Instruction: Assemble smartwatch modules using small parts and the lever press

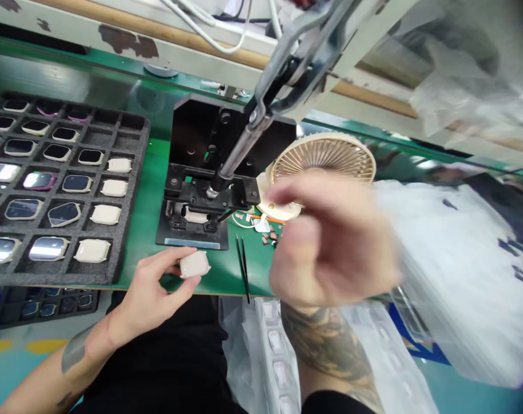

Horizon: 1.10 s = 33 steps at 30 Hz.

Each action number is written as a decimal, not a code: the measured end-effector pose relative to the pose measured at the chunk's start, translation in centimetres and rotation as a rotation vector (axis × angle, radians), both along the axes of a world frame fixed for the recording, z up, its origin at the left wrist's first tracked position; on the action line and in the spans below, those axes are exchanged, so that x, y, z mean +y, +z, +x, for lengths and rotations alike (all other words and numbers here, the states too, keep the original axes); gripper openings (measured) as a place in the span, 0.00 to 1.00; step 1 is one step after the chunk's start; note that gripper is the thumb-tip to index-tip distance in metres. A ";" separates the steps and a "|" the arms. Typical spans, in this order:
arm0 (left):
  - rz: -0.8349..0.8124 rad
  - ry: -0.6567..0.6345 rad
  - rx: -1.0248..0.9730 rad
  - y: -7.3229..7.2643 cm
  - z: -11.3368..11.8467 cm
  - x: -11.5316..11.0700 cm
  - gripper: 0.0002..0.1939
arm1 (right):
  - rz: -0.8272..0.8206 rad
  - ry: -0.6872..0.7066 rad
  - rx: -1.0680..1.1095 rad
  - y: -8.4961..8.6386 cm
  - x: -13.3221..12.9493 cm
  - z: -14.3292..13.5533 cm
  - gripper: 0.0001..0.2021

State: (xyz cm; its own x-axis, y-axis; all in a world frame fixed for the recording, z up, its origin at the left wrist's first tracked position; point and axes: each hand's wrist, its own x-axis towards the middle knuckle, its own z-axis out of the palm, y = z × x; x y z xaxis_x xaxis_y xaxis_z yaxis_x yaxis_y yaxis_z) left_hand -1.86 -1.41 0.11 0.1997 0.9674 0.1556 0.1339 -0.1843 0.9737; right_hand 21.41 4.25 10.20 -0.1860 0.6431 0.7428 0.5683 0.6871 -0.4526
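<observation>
Between the thumb and fingers of my left hand (pixel 161 282) is a small off-white watch case (pixel 195 264), held just in front of the black hand press (pixel 234 135). Another pale watch case (pixel 196 215) sits in the fixture under the press head. My right hand (pixel 334 241) is raised to the right of the press, in front of the fan. Its fingers look bent but are smeared by motion, so what they hold, if anything, does not show. Black tweezers (pixel 243 267) lie on the green bench (pixel 151 172) between my hands.
A grey foam tray (pixel 134 190) with watches and pale cases stands at the left. Behind my right hand is a cream fan (pixel 325 155). Small loose parts (pixel 267 236) lie near the tweezers. White plastic sheets (pixel 455 259) cover the right side. The press's metal lever (pixel 282 69) slants overhead.
</observation>
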 end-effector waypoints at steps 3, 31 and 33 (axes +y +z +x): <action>0.142 0.072 0.102 -0.3 -1.0 -0.6 0.18 | 0.020 0.168 -0.084 -3.4 -1.2 -0.2 0.19; 0.206 -0.072 0.876 4.3 2.8 4.5 0.26 | 0.033 0.093 -0.192 -7.8 -2.1 4.2 0.39; 0.176 -0.112 0.459 4.4 2.2 3.1 0.26 | 0.100 0.165 -0.263 -6.6 -2.0 3.5 0.37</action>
